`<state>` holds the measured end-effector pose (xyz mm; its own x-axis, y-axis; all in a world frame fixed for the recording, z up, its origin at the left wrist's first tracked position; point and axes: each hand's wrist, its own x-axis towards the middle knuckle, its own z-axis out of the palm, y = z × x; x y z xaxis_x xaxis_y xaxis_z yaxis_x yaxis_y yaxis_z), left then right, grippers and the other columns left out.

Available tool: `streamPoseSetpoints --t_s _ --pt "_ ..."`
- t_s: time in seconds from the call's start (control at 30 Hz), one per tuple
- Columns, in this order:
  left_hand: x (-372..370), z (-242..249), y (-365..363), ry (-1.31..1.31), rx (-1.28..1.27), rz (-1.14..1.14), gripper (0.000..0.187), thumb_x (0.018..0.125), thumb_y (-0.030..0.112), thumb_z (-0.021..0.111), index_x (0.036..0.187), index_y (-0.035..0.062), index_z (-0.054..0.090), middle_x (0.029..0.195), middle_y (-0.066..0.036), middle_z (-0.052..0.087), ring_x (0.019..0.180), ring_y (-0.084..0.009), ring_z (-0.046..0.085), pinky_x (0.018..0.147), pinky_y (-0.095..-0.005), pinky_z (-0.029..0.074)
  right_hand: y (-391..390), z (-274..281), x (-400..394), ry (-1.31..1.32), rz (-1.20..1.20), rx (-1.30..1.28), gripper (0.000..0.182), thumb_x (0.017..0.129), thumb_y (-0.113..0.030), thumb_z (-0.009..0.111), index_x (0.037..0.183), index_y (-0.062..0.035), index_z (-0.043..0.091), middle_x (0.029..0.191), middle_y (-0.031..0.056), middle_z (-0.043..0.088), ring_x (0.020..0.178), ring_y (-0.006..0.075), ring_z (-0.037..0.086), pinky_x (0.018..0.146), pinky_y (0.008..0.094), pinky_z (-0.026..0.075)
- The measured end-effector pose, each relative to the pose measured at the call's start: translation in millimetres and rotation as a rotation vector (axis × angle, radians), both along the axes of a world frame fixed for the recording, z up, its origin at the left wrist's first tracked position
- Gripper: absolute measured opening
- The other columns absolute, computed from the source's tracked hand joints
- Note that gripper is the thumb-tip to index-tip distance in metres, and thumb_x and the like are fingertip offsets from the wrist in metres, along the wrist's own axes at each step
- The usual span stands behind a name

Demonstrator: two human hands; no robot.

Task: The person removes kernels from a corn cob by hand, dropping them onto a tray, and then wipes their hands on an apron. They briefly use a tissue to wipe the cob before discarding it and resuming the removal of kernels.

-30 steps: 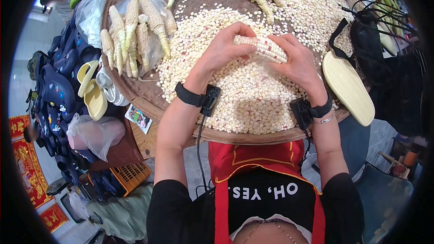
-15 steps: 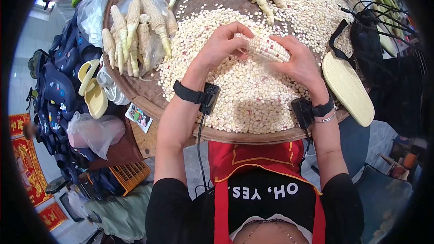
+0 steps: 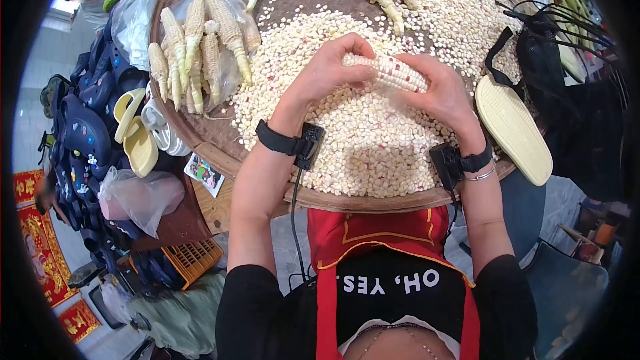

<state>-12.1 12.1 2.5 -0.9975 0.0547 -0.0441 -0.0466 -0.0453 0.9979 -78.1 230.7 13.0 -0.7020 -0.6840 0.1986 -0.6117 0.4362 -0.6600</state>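
The ear of corn (image 3: 402, 75) is held in the air above the heap of loose kernels (image 3: 393, 130), over the near half of the round tray (image 3: 373, 203); the left hand (image 3: 333, 67) is curled, its thumb and fingers around the left end of the ear; the right hand (image 3: 441, 92) is half closed and grips the right end; at the left, bare cobs (image 3: 225, 20) lie together; a pale yellow slipper (image 3: 513, 130) lies at the right rim.

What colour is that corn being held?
The corn cob is creamy white with scattered red spots, best in the head view.
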Motion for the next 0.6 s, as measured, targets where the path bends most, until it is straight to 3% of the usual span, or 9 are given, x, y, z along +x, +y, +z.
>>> streamPoseSetpoints --t_s 0.17,0.6 --pt "-0.3 -3.2 -2.0 -0.056 0.018 -0.047 0.022 0.078 0.006 0.067 0.097 0.0025 0.057 0.086 -0.004 0.06 0.071 -0.0124 0.062 0.065 -0.0258 0.053 -2.7 -0.7 1.5 0.154 0.017 0.028 0.05 0.065 -0.029 0.077 0.111 -0.013 0.065 0.103 0.007 0.066 0.09 0.0262 0.064 0.074 0.0352 0.051" --pt "-2.9 -8.7 -6.3 -0.095 0.098 -0.091 0.021 0.079 0.003 0.066 0.098 0.0021 0.057 0.086 -0.007 0.062 0.071 -0.013 0.063 0.065 -0.0259 0.053 0.1 0.4 -2.0 0.042 0.053 -0.01 0.052 0.065 -0.028 0.079 0.112 -0.0102 0.066 0.107 0.0093 0.066 0.093 0.0262 0.065 0.078 0.0338 0.051"
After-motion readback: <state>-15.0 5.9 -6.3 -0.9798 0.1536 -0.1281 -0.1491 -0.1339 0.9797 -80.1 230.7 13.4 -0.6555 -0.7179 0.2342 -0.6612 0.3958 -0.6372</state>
